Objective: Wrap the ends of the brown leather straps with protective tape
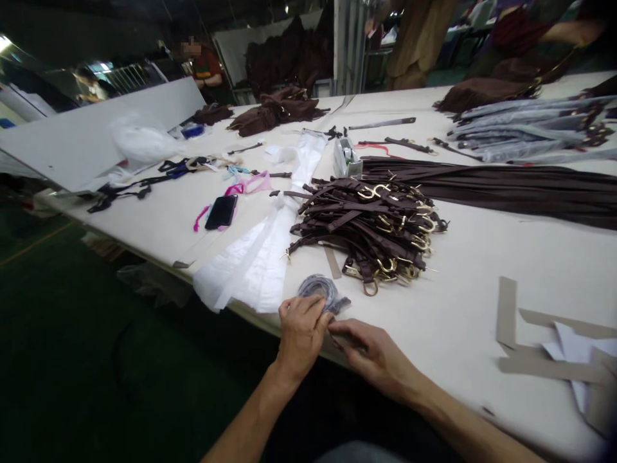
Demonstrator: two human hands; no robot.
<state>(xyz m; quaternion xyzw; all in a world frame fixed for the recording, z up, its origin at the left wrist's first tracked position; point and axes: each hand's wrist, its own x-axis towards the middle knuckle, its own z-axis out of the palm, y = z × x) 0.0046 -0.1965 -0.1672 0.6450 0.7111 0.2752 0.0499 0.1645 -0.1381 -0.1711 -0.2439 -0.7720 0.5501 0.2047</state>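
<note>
A coiled strap in grey, see-through wrapping lies at the table's near edge. My left hand is closed on the near side of this coil, fingers bent over it. Close beside it, my right hand has its fingers curled and their tips meeting near my left thumb; what they pinch, if anything, is hidden. Just beyond the coil is a heap of dark brown straps with gold-coloured hooks and rings. White plastic sheeting spreads to the left of the coil.
Long brown strips run along the right side, below wrapped straps. A phone lies left, a small box behind the heap. Card strips lie at right. People stand beyond the table, one in brown clothing.
</note>
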